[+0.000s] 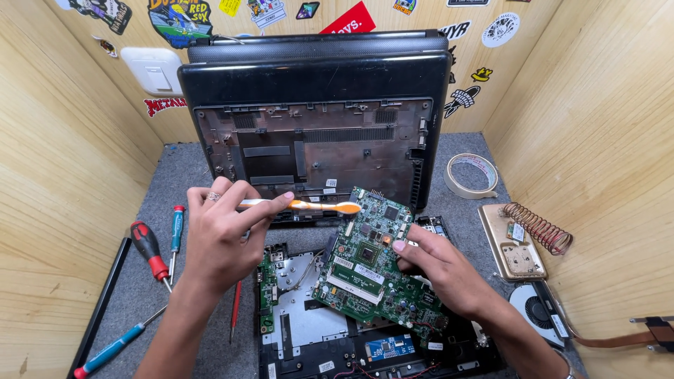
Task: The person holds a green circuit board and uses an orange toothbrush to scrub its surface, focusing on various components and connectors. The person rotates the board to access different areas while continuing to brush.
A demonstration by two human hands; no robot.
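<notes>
Green board [372, 270] is held tilted above the open laptop base [330, 344], chip side up, so its face is reachable by the brush. Right hand [449, 270] is clamped on the board's right edge, thumb on top, fingers underneath. Left hand [221, 231] is pinched shut on the toothbrush [309, 205] handle; the orange head is laid over the board's top corner, beyond the fingertips. Screwdrivers [151, 253] are left on the mat beside the left hand, tape roll [472, 175] well apart

Green circuit board [372, 270], orange-and-white toothbrush [309, 205], red-handled screwdriver [149, 247], grey mat [175, 175].
</notes>
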